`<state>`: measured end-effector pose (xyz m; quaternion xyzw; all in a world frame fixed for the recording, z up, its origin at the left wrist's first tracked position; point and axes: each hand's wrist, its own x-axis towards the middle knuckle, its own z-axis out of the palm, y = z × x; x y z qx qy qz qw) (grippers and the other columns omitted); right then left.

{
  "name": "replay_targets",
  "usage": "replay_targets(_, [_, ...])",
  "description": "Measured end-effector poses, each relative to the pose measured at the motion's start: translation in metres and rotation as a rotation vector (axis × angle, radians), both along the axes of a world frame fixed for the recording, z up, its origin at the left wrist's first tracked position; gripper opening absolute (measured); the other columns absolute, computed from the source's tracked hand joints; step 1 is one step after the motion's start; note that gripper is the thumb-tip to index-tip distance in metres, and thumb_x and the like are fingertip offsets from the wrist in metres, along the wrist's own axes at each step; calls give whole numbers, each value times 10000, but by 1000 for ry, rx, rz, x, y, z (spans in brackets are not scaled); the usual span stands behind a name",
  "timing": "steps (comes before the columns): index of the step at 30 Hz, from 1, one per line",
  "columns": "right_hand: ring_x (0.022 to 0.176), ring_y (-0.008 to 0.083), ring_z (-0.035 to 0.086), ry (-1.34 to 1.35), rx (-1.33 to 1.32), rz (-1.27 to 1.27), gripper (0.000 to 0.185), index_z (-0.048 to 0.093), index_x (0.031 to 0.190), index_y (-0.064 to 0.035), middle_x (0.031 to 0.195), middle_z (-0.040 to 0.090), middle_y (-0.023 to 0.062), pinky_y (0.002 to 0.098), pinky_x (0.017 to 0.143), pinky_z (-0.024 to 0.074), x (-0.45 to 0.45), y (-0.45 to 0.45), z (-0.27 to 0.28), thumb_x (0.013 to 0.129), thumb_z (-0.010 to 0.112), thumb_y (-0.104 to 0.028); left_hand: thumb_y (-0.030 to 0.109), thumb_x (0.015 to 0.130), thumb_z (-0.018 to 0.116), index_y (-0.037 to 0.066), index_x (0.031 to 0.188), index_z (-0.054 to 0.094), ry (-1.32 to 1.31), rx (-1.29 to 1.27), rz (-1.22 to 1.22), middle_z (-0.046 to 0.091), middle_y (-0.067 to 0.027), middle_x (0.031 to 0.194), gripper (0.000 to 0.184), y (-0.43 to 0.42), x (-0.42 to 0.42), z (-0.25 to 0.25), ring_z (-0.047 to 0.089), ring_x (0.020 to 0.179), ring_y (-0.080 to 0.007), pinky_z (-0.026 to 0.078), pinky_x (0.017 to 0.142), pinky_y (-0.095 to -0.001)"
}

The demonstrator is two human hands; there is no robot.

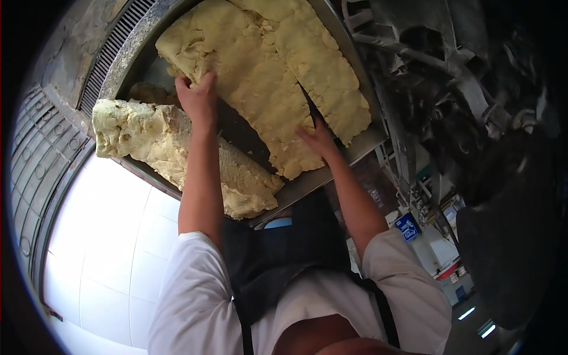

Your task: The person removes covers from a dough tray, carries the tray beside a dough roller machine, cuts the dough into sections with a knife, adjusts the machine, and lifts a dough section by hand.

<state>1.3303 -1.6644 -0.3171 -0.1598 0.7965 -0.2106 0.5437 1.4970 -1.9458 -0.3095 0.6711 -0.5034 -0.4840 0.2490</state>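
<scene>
A wide slab of pale yellow dough (248, 83) lies in a metal tray (313, 183). My left hand (199, 97) is closed on its left edge, where the dough is folded and torn. At its near right side, my right hand (318, 139) grips the edge, thumb on top and the other fingers partly hidden in a dark slit. Across that slit lies another dough strip (322, 71). A thick, rough dough strip (154, 133) rests along the tray's left side under my left forearm, overhanging the rim.
A metal grate (112, 50) and a rough ledge border the tray at upper left. Dark metal machinery or framing (438, 77) stands close on the right. White tiles (106, 236) are at lower left, and a blue box or sign (407, 227) is at lower right.
</scene>
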Motion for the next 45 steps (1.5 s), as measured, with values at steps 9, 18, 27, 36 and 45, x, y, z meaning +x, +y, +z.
replay_targets(9, [1346, 313, 438, -76, 162, 75, 1021, 339, 1444, 48, 1448, 455, 209, 371, 1105, 351, -16, -12, -5, 739, 782, -542, 195, 735, 806, -58, 1267, 471, 312, 300, 77, 624, -152, 1140, 678, -51, 10, -51, 632, 983, -245, 513, 834, -345])
replay_targets(18, [1328, 322, 455, -13, 105, 162, 1013, 363, 1424, 56, 1424, 473, 228, 366, 1092, 364, -17, 3, -28, 719, 800, -525, 224, 708, 828, -63, 1175, 531, 123, 77, 129, 643, -169, 1103, 623, -80, 16, -77, 632, 958, -221, 506, 829, -329])
replay_targets(27, [1305, 316, 480, -22, 112, 119, 999, 354, 1420, 75, 1401, 503, 214, 360, 1084, 373, -16, -3, -21, 736, 796, -503, 108, 711, 734, 8, 915, 531, 128, -98, -8, 589, -37, 806, 305, -40, 13, 10, 517, 705, -115, 455, 659, -261])
replay_targets(36, [1336, 319, 444, -92, 100, 95, 1072, 297, 1453, 72, 1439, 459, 220, 366, 1099, 356, -17, -9, -12, 720, 801, -526, 96, 787, 755, -60, 1304, 451, 601, 460, 146, 653, -127, 1130, 620, -95, 30, -72, 651, 975, -242, 535, 843, -356])
replay_targets(45, [1366, 318, 406, -122, 65, 86, 1112, 284, 1471, 52, 1479, 413, 213, 362, 1113, 337, -20, 9, -36, 692, 815, -538, 134, 801, 742, -1, 1242, 528, 621, 362, 65, 655, -126, 1099, 508, -92, 18, -67, 654, 972, -244, 542, 848, -363])
